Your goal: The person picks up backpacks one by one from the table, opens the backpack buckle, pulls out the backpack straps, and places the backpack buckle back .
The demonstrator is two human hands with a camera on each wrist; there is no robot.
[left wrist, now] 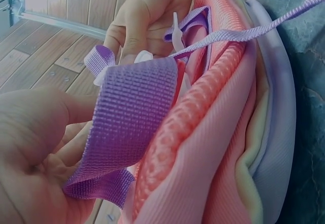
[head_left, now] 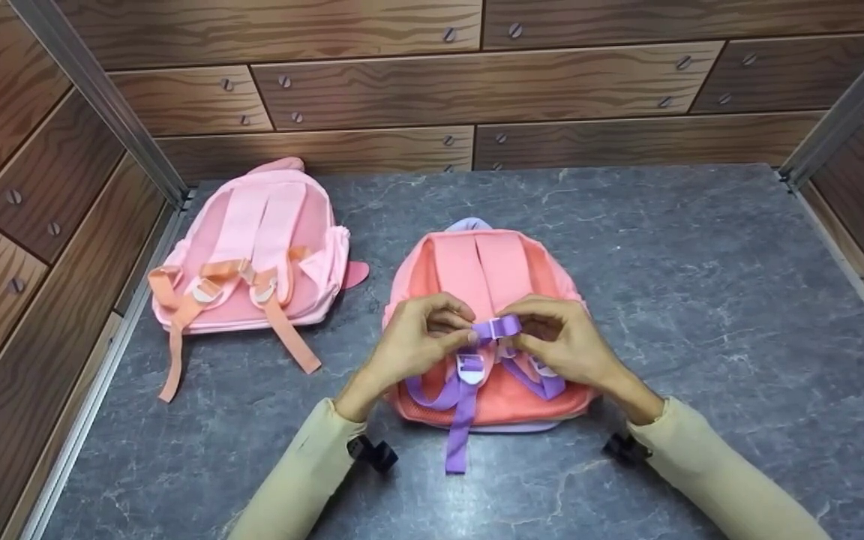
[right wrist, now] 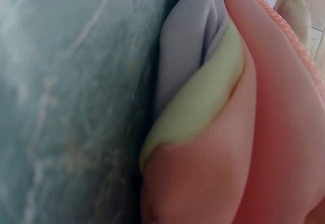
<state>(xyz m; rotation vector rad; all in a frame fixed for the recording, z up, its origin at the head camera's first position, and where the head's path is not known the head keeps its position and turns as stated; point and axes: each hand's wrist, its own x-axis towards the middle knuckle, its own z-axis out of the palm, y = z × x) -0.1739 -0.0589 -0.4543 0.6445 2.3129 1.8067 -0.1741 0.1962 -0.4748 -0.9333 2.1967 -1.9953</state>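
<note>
A coral-pink backpack (head_left: 458, 251) with purple webbing lies on the table, its shoulder-strap side up. Over its middle, my left hand (head_left: 421, 337) pinches one end of a short purple strap (head_left: 508, 325) between thumb and fingers. Opposite it, my right hand (head_left: 571, 341) pinches the other end. A small white slider sits on the strap between the two hands. Below the left fingers, a white buckle (head_left: 469, 367) has a loose purple tail (head_left: 458, 442) hanging toward me. Seen from the left wrist, a loop of wide purple webbing (left wrist: 129, 112) stands close beside the left hand.
To the left lies a light-pink backpack (head_left: 211, 202) with orange straps (head_left: 291, 337) trailing onto the table. The dark marbled table (head_left: 702, 300) is bordered by wood-patterned panels (head_left: 477, 82) with metal rails at the corners. Black wrist cameras (head_left: 376, 454) sit by both cuffs.
</note>
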